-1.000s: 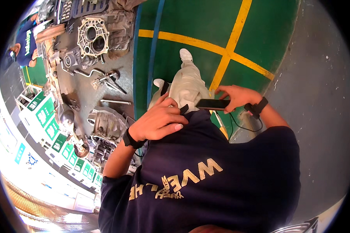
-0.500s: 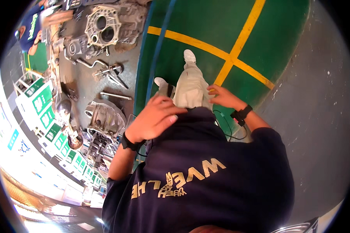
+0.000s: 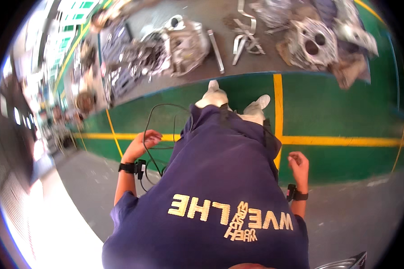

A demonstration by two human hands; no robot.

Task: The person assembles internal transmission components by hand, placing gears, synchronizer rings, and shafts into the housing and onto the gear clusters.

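My left hand (image 3: 144, 141) hangs beside my body with loosely bent fingers and holds nothing. A black cable (image 3: 153, 117) loops up close to it from the dark wristband (image 3: 129, 167). On the other side my right hand (image 3: 298, 163) hangs over the green floor, fingers loosely curled and apart, with nothing visible in them. Both hands are away from the workbench (image 3: 191, 84). On that bench, ahead of me, lie an open metal gearbox housing (image 3: 186, 49), a straight metal bar (image 3: 216, 51) and a cluster of metal tools (image 3: 246, 40).
A pale casing with round holes (image 3: 313, 44) stands at the bench's right part, beside a brownish cloth-like piece (image 3: 345, 74). Several metal parts (image 3: 121, 67) crowd its left part. Yellow lines (image 3: 336, 141) cross the green floor (image 3: 238, 112). My white shoes (image 3: 263, 101) point toward the bench.
My view has swung left, so the bench now lies straight ahead rather than at the left. Both hands have dropped from in front of my body to its sides.
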